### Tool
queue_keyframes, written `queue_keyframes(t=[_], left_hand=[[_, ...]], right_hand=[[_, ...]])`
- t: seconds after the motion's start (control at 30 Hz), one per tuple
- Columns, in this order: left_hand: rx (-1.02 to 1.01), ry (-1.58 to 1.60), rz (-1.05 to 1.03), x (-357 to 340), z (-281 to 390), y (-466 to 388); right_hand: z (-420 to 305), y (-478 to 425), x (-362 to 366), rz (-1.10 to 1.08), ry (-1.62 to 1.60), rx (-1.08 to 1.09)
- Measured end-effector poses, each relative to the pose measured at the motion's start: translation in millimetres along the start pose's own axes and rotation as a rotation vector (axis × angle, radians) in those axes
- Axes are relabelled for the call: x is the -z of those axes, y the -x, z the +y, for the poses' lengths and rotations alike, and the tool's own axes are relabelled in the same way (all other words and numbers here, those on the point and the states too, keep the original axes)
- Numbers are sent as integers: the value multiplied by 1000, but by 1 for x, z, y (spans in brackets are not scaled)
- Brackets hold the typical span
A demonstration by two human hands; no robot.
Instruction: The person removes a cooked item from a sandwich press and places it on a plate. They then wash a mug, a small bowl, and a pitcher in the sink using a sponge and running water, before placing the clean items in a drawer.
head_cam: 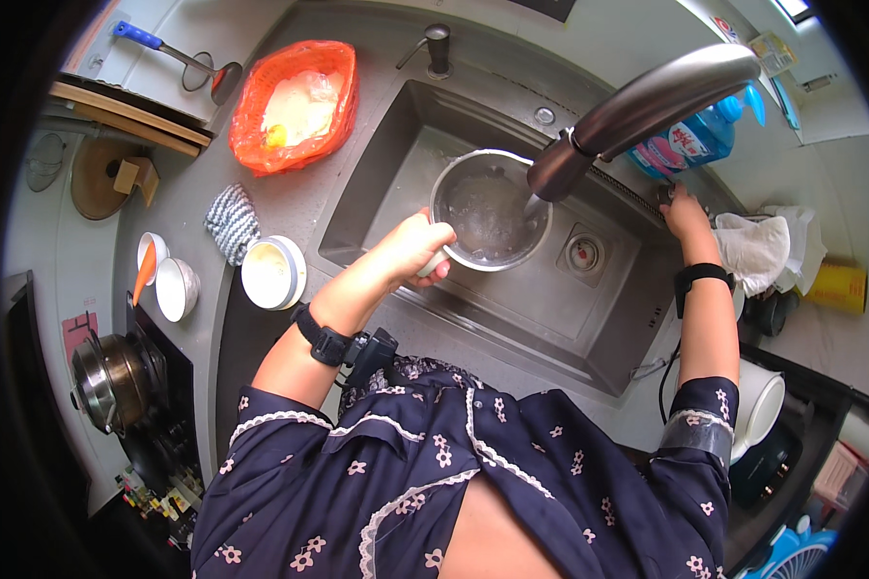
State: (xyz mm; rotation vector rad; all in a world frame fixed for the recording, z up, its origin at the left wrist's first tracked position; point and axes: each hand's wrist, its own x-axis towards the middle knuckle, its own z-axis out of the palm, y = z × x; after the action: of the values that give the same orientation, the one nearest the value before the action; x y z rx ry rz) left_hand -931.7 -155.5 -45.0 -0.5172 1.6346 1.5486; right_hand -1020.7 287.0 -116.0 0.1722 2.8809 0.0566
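Observation:
My left hand [420, 246] grips the short pale handle of a round pot [438, 195] with a white rim. The pot is above the basin of a stainless steel sink [434, 155], under the pull-out head of the faucet [561, 166]. Water streams from the faucet into it, and bubbly water covers its bottom. At the sink's right rear edge, my right hand [684, 211] holds a dark metal knob, apparently the faucet's control lever [665, 192]; the fingers partly hide it. The drain strainer [584, 253] shows right of the pot.
A red bag-lined basket [293, 108] stands left of the sink. Nearby are a knitted cloth [232, 221], a white lidded container [271, 271] and two small bowls [177, 289]. Blue soap bottle [695, 141] and white cloth [753, 250] sit at right; a steel pot [108, 380] is on the stove.

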Motion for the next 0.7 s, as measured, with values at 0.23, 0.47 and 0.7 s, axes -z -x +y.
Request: queue_keyframes(t=[0.23,0.47,0.7], left_hand=[[23,65,-3,2,-2,-3],[-65,193,75,32,-14,11],[-59,152,263,56,-21,10]], right_hand=[[-4,-12,-5,-7,40,-56],[-21,-26,-2,-34,-122,-422],[-57,9,-13,76,58,-287]])
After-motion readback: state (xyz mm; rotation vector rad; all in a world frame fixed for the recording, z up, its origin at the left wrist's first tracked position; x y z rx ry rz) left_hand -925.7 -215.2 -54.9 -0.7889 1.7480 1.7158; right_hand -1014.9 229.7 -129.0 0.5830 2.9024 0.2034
